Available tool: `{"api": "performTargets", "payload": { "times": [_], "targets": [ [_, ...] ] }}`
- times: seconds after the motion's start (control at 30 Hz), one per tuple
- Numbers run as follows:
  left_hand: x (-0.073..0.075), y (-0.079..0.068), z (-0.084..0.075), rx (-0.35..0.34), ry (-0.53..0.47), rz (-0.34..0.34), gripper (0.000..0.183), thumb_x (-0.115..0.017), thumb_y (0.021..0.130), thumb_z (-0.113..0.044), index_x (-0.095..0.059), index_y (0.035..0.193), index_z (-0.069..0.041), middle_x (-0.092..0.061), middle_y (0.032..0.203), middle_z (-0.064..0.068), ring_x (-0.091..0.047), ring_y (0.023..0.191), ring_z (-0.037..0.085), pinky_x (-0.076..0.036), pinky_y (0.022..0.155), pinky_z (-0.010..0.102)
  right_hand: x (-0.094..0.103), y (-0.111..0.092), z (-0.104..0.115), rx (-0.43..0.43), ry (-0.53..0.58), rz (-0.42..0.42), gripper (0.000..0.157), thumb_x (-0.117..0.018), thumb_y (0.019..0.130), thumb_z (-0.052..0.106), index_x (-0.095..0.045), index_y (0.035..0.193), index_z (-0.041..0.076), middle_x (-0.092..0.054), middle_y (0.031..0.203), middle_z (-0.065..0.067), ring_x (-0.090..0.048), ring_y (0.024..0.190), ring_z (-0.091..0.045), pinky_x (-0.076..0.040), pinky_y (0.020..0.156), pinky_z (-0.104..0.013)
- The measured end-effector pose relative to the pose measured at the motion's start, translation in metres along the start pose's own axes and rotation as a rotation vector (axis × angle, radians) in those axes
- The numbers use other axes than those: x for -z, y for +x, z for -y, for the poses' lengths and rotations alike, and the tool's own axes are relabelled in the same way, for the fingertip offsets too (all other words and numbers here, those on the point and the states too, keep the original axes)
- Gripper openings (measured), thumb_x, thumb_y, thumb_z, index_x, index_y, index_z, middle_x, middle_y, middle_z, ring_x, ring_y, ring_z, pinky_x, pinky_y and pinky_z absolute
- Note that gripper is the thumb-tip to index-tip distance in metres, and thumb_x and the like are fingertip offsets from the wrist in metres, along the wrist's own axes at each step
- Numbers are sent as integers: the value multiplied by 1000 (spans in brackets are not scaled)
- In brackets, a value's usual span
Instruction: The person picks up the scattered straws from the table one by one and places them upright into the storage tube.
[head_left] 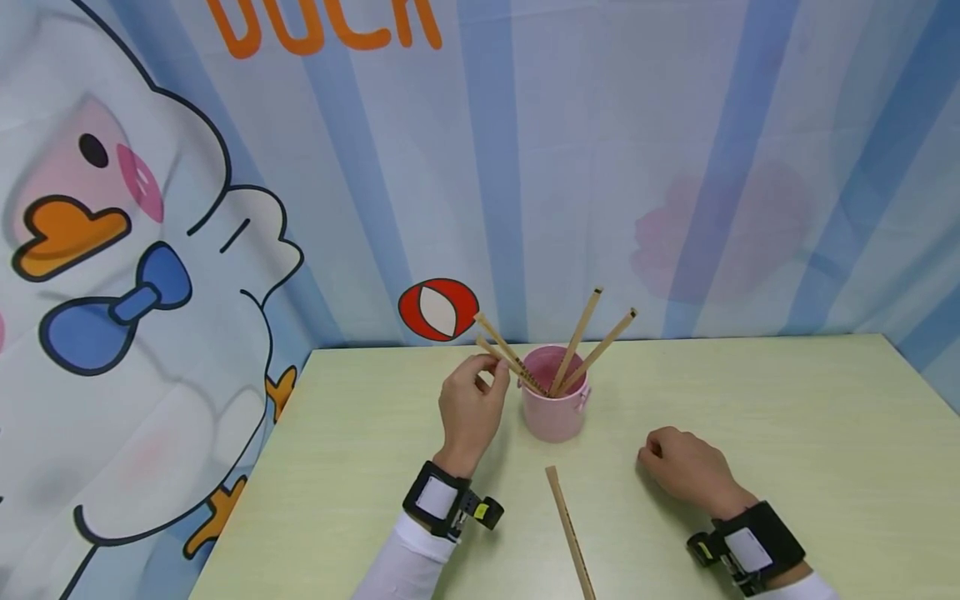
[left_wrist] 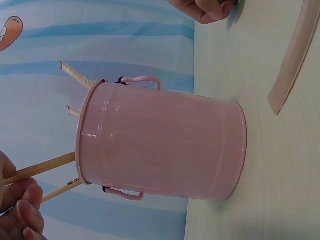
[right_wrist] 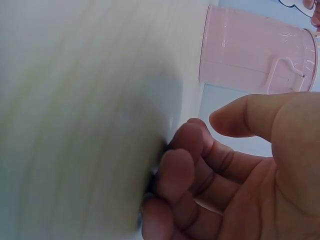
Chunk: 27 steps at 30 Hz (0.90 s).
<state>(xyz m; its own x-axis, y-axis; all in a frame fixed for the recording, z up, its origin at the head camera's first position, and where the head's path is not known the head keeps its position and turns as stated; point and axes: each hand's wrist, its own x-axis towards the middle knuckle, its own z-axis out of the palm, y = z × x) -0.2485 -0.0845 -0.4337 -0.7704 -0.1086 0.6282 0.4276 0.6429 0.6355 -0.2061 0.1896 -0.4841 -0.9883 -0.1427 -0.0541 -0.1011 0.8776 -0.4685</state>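
Observation:
A pink bucket (head_left: 553, 417) with small side handles stands upright toward the back of the table, with several thin light-brown sticks (head_left: 577, 340) leaning out over its rim. My left hand (head_left: 472, 408), at the bucket's left side, pinches one stick (left_wrist: 50, 166) between thumb and fingers; its lower end goes in behind the rim. Another stick (left_wrist: 62, 191) with dark printed marks leans close to that hand. On the table in front of the bucket lies a single flat brown stick (head_left: 570, 533). My right hand (head_left: 690, 471) rests on the table to the right, fingers loosely curled around nothing.
The pale wooden table (head_left: 810, 400) reaches back to a striped blue cloth backdrop (head_left: 555, 167) with a large cartoon duck (head_left: 150, 333) on the left. Each wrist carries a black strap with a small camera (head_left: 489, 512).

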Motion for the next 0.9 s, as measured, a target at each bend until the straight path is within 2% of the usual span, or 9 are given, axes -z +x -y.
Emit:
{"api": "performTargets", "payload": {
  "times": [0.43, 0.63, 0.9],
  "targets": [
    [5, -5, 4, 59, 28, 72, 32, -53, 92, -41, -71, 95, -14, -64, 81, -5, -48, 56, 7, -43, 53, 27, -1, 0, -1, 5, 8, -8, 27, -49, 87, 19, -47, 61, 13, -37, 53, 3, -39, 48, -14, -29, 47, -30],
    [9, -11, 11, 60, 41, 110, 26, -55, 91, -36, -70, 93, -14, -63, 80, -6, -48, 55, 7, -42, 53, 27, -1, 1, -1, 7, 7, -14, 28, -49, 87, 19, -46, 60, 13, -36, 52, 3, -38, 48, -13, -29, 47, -29],
    [12, -19, 23, 131, 135, 311, 21, -56, 90, -32, -70, 92, -17, -62, 76, -8, -47, 52, 7, -40, 48, 27, -1, 1, -1, -1, 3, -7, 28, -49, 87, 19, -47, 60, 13, -37, 53, 3, -39, 48, -14, -30, 47, -30]
  ]
}}
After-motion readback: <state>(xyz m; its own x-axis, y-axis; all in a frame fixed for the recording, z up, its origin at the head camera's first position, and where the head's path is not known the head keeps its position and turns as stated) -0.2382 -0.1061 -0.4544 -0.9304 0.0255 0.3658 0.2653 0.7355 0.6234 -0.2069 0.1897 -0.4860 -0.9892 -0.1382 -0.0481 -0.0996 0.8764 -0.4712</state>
